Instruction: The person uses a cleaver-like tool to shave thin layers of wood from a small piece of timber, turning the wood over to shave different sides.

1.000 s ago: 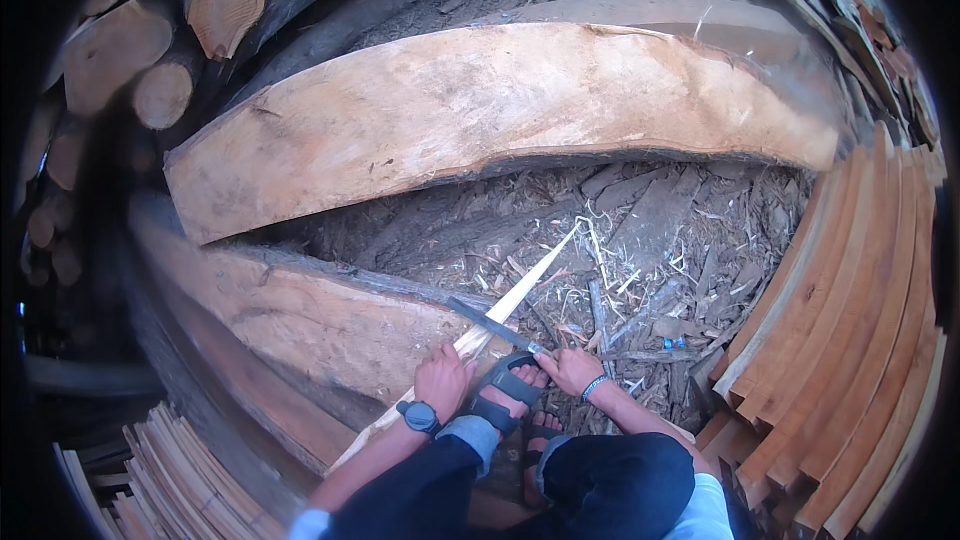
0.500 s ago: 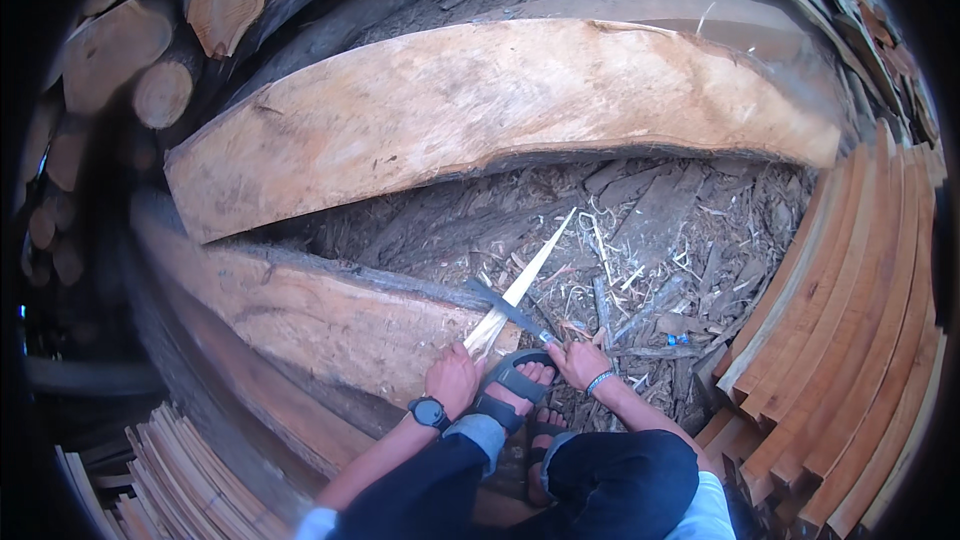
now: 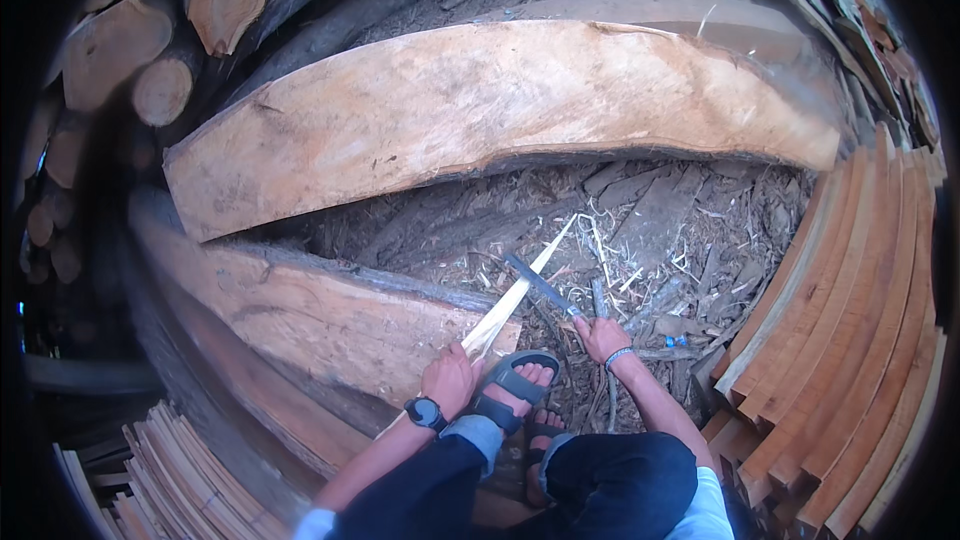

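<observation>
My left hand point(image 3: 449, 380), below a dark wristwatch, is closed around a pale wooden stick point(image 3: 501, 314) that tapers to a thin point away from me. A thin tail of pale wood shows behind that wrist. In my right hand point(image 3: 604, 339), with a bracelet at its wrist, is the handle of a dark-bladed knife point(image 3: 543, 286). The blade lies across the stick, nearer its pointed end. Close beside my left hand is my sandalled foot point(image 3: 518, 380), next to the end of a lower wooden slab point(image 3: 330, 312).
A long, wide slab point(image 3: 500, 90) with a curved edge spans the space ahead. Cut logs point(image 3: 226, 5) are piled at the far left. Stacked brown boards point(image 3: 840, 320) line the right, and thin strips point(image 3: 190, 470) lie at the lower left. Shavings and bark point(image 3: 640, 250) litter the ground.
My right hand has moved forward and to the right, carrying the knife farther along the stick toward its point. The left hand and the stick have barely moved.
</observation>
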Tool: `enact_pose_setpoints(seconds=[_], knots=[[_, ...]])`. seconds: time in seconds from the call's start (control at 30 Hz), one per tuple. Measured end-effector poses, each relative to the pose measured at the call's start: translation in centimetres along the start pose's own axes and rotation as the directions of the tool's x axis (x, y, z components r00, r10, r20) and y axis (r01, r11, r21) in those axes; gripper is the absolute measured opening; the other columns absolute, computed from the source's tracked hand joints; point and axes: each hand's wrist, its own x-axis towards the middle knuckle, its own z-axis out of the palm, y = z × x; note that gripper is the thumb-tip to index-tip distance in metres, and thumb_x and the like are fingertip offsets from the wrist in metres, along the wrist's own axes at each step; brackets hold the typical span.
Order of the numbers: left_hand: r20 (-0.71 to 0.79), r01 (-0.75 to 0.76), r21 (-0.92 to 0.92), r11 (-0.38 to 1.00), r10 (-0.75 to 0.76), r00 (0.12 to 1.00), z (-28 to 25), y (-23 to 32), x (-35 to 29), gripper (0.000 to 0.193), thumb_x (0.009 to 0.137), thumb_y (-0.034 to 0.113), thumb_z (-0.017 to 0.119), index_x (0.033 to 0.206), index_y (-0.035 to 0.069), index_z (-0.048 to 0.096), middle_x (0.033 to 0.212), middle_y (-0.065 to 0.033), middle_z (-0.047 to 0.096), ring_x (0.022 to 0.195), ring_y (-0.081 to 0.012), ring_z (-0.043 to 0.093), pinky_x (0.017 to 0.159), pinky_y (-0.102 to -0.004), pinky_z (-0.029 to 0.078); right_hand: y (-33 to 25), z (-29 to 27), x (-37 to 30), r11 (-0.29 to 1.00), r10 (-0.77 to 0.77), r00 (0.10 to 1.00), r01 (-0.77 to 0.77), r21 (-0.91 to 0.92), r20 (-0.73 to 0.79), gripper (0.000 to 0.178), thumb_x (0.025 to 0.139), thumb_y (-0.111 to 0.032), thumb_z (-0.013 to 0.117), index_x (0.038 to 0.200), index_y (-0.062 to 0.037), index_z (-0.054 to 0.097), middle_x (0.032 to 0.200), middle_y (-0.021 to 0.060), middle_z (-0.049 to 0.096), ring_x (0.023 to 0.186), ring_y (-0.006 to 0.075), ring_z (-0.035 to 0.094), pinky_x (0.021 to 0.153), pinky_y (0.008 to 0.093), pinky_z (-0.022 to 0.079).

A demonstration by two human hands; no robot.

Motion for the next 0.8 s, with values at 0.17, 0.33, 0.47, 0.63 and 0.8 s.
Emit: enact_pose_setpoints(seconds=[0.17, 0.33, 0.47, 0.63, 0.8], knots=[[-0.003, 0.021, 0.008, 1.0, -0.021, 1.0, 0.2, -0.4, -0.1, 0.044, 0.091, 0.04, 0.061, 0.098, -0.002, 0.049, 0.084, -0.0222, 0.064, 0.073, -0.0364, 0.069, 0.061, -0.0433, 0.057, -1.0, 1.3, -1.4, 0.991, -0.116, 0.993, 0.117, -0.071, 0.02, 0.068, 0.096, -0.06, 0.04, 0.089, 0.0, 0.072, 0.08, 0.0297, 0.066, 0.083, 0.0462, 0.066, 0.078, 0.0517, 0.054], [0.021, -0.002, -0.079, 0.997, 0.003, 1.0, -0.9, -0.2, -0.3, 0.044, 0.093, 0.038, 0.058, 0.1, -0.005, 0.049, 0.079, -0.026, 0.065, 0.072, -0.0415, 0.067, 0.062, -0.0479, 0.055, -0.4, 0.6, 0.0, 0.999, 0.048, 0.999, -0.048, 0.001, 0.016, 0.068, 0.095, -0.06, 0.041, 0.086, 0.0004, 0.072, 0.08, 0.0306, 0.066, 0.082, 0.0469, 0.066, 0.08, 0.052, 0.053], [0.077, 0.008, -0.144, 0.99, 0.003, 0.997, -1.6, -0.4, -0.5, 0.045, 0.094, 0.037, 0.056, 0.1, -0.008, 0.049, 0.077, -0.0289, 0.064, 0.075, -0.0443, 0.066, 0.063, -0.0512, 0.054, -1.5, -0.1, -0.6, 0.994, -0.01, 0.995, 0.02, -0.103, 0.094, 0.069, 0.097, -0.06, 0.036, 0.095, -0.0007, 0.073, 0.093, 0.031, 0.067, 0.093, 0.0463, 0.065, 0.088, 0.0519, 0.051], [0.071, -0.014, -0.16, 0.987, 0.026, 0.997, -1.6, -1.1, -0.8, 0.046, 0.095, 0.037, 0.056, 0.1, -0.008, 0.049, 0.079, -0.0302, 0.064, 0.075, -0.0454, 0.066, 0.065, -0.0514, 0.053, -0.1, 0.9, 0.4, 0.998, -0.006, 1.0, 0.006, 0.057, -0.002, 0.068, 0.096, -0.059, 0.038, 0.093, -0.0001, 0.072, 0.089, 0.0317, 0.066, 0.088, 0.0477, 0.065, 0.083, 0.0517, 0.053], [0.149, 0.031, -0.151, 0.988, -0.009, 0.989, -1.4, -0.8, -0.8, 0.049, 0.093, 0.04, 0.057, 0.104, -0.007, 0.051, 0.081, -0.0295, 0.065, 0.08, -0.0457, 0.066, 0.07, -0.0534, 0.053, 0.5, -0.8, -0.4, 0.992, 0.116, 0.992, -0.114, 0.052, -0.044, 0.073, 0.096, -0.06, 0.038, 0.099, 0.0054, 0.07, 0.092, 0.0344, 0.065, 0.093, 0.0492, 0.064, 0.086, 0.0531, 0.051]])
